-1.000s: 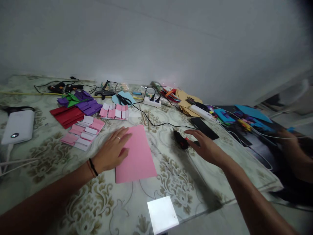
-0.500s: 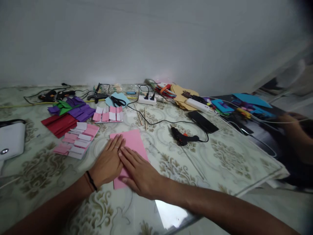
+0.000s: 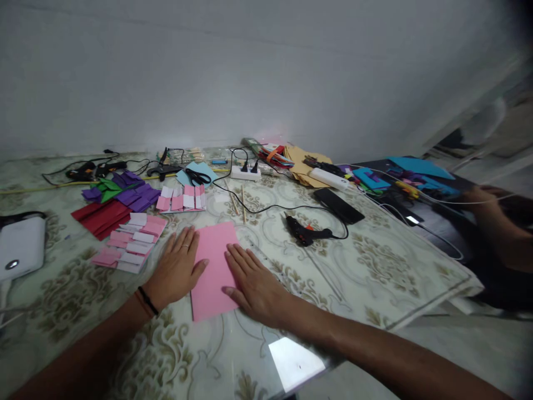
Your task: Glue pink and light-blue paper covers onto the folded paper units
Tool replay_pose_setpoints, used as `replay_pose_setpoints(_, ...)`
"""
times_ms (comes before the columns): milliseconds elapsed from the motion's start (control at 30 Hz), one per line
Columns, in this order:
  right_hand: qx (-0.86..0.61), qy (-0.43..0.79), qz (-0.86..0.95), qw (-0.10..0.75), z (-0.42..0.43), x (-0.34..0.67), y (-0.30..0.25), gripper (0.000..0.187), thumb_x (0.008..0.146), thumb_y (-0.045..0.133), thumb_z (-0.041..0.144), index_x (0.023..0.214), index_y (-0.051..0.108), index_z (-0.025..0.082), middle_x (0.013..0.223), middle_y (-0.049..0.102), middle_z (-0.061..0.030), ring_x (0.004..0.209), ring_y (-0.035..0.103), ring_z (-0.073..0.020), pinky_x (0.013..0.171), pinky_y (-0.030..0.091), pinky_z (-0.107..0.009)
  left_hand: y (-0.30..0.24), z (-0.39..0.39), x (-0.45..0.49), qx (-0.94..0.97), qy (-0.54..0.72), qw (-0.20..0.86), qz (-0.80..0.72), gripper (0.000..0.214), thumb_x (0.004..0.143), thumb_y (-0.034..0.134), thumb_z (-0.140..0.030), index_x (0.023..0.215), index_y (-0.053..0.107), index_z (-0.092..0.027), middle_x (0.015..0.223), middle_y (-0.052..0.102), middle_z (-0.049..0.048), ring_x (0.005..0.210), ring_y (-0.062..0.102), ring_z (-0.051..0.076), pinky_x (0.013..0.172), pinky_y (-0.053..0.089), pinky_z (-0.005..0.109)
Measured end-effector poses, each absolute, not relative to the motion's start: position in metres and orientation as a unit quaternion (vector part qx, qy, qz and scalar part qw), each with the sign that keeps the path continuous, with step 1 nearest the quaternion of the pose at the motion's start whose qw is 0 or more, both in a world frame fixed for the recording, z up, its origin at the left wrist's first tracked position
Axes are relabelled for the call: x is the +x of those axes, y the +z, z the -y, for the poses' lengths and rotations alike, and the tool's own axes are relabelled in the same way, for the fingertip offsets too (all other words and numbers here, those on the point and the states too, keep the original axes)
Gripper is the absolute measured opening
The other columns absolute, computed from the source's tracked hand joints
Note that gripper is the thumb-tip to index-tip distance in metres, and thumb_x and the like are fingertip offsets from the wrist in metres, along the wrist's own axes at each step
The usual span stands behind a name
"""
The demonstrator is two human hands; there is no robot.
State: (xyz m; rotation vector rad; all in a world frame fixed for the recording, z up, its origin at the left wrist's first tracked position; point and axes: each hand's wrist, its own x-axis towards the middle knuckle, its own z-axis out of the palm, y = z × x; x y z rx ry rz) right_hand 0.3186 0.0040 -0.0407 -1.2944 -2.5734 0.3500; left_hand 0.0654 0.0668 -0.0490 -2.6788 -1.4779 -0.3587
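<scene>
A pink sheet of paper [image 3: 214, 272], seemingly folded, lies flat on the patterned tabletop in front of me. My left hand [image 3: 177, 269] rests along its left edge, fingers stretched out, thumb on the paper. Across from it my right hand [image 3: 256, 283] lies flat over the right edge, its fingers extended and thumb touching the pink surface. Neither hand grips anything. To the left sits a card with pink and white folded strips [image 3: 132, 243], and a second such card [image 3: 182, 199] is farther back.
Right of the paper lies a black glue gun [image 3: 307, 230] beside a black phone [image 3: 339, 205]. Scissors [image 3: 197, 175], a white power strip [image 3: 245, 173], red folded paper [image 3: 100, 215] and purple paper [image 3: 139, 195] are behind. A white device [image 3: 21, 247] stands far left. Another person's arm [image 3: 495, 222] shows at right.
My hands, which overlapped at the middle of the pink paper, have slid apart. The left is now at its left edge, the right at its right edge. The view has shifted slightly.
</scene>
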Motion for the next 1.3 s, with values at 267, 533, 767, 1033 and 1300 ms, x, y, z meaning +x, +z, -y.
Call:
replay_pose_setpoints(267, -0.502, 0.093, 0.845, 0.157, -0.054, 0.339, -0.01, 0.057, 0.105, 0.055, 0.034, 0.155, 0.051, 0.007, 0.158, 0.054, -0.0267, 0.146, 0.051, -0.0381, 0.123, 0.04, -0.06, -0.031, -0.079, 0.055, -0.848, -0.18, -0.019, 0.498, 0.081, 0.097, 0.065, -0.043, 0.166, 0.034, -0.015, 0.164, 0.046, 0.0271, 0.156, 0.041, 0.043, 0.123, 0.038, 0.064)
replay_pose_setpoints(533, -0.506, 0.133, 0.844, 0.123, -0.126, 0.32, -0.002, 0.041, 0.101, 0.066, 0.029, 0.135, 0.067, 0.006, 0.135, 0.067, -0.0249, 0.127, 0.061, -0.0343, 0.114, 0.046, -0.049, -0.022, -0.034, 0.048, -0.843, -0.21, -0.074, 0.489, 0.063, 0.09, 0.076, -0.035, 0.148, 0.053, -0.022, 0.15, 0.055, 0.0185, 0.144, 0.054, 0.039, 0.118, 0.049, 0.058)
replay_pose_setpoints(767, -0.523, 0.206, 0.823, 0.088, -0.159, 0.312, 0.005, 0.044, 0.092, 0.078, 0.027, 0.13, 0.071, 0.007, 0.122, 0.074, -0.0215, 0.109, 0.069, -0.0292, 0.093, 0.052, -0.035, -0.033, -0.008, 0.051, -0.839, -0.214, -0.119, 0.486, 0.052, 0.091, 0.071, -0.019, 0.141, 0.057, -0.022, 0.159, 0.049, 0.0177, 0.144, 0.056, 0.036, 0.116, 0.053, 0.056)
replay_pose_setpoints(1033, -0.501, 0.336, 0.792, 0.092, -0.17, 0.321, 0.02, 0.031, 0.078, 0.081, 0.046, 0.074, 0.072, 0.016, 0.068, 0.067, -0.0013, 0.067, 0.057, -0.0167, 0.062, 0.039, -0.027, -0.034, -0.01, 0.051, -0.791, -0.304, -0.195, 0.494, 0.051, 0.089, 0.068, -0.014, 0.137, 0.057, -0.026, 0.156, 0.05, 0.014, 0.146, 0.053, 0.033, 0.12, 0.05, 0.054)
replay_pose_setpoints(1300, -0.447, 0.431, 0.75, 0.226, -0.128, 0.323, 0.046, 0.043, 0.082, 0.074, 0.059, 0.09, 0.07, 0.016, 0.073, 0.06, 0.0011, 0.064, 0.052, -0.0132, 0.057, 0.039, -0.026, -0.009, -0.044, 0.039, -0.548, -0.46, -0.459, 0.527, 0.072, 0.081, 0.081, -0.046, 0.142, 0.052, -0.02, 0.134, 0.069, 0.0152, 0.12, 0.07, 0.029, 0.099, 0.059, 0.043)
